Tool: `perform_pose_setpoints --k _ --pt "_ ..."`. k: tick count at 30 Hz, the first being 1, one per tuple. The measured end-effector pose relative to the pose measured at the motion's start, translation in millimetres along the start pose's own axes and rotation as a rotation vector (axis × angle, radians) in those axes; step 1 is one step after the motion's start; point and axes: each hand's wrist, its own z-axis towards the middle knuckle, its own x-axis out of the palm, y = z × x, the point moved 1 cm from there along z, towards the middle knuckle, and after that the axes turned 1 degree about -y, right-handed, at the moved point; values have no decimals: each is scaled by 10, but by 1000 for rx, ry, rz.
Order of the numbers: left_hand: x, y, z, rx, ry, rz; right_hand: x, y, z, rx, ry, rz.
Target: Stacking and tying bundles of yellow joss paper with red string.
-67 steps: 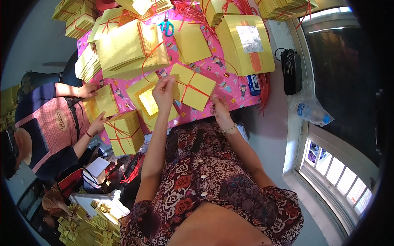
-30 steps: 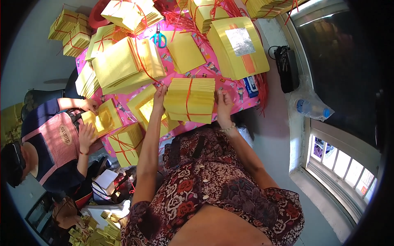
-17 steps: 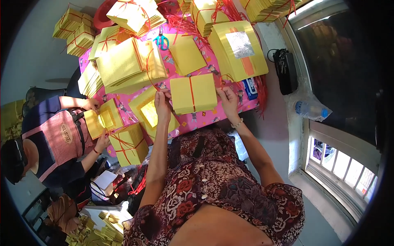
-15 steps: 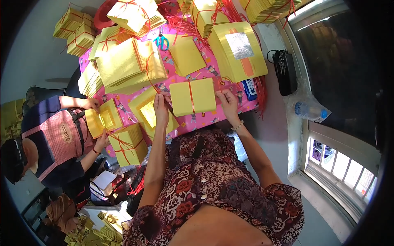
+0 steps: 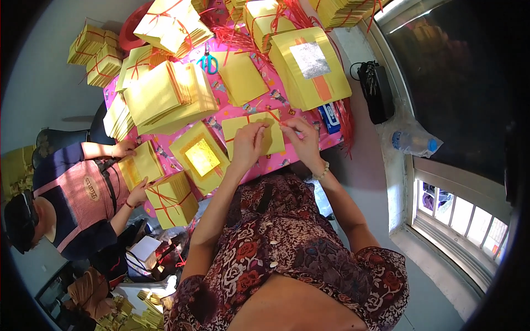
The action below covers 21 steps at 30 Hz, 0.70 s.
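A person looked down at a pink table [image 5: 259,105] crowded with stacks of yellow paper. Both hands rested on one small yellow bundle [image 5: 255,134] lying at the table's near edge. The left hand [image 5: 248,144] lay curled on top of the bundle, fingers bent, pressing it down. The right hand [image 5: 301,138] pinched a thin red string [image 5: 271,116] that crossed the bundle, fingertips closed on it. The step in hand appeared to be tying the bundle. Finishing it would likely call for keeping the string taut while knotting. Scissors [image 5: 208,60] lay further back. At the left, another person [image 5: 72,193] handled a second tied bundle [image 5: 172,198].
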Motion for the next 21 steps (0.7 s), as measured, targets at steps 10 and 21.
perform_pose_setpoints --k 10,21 --pt "346 281 -33 -72 194 -187 206 199 99 -386 95 -312" --pt "361 242 53 -125 118 -85 155 317 268 -28 66 -14"
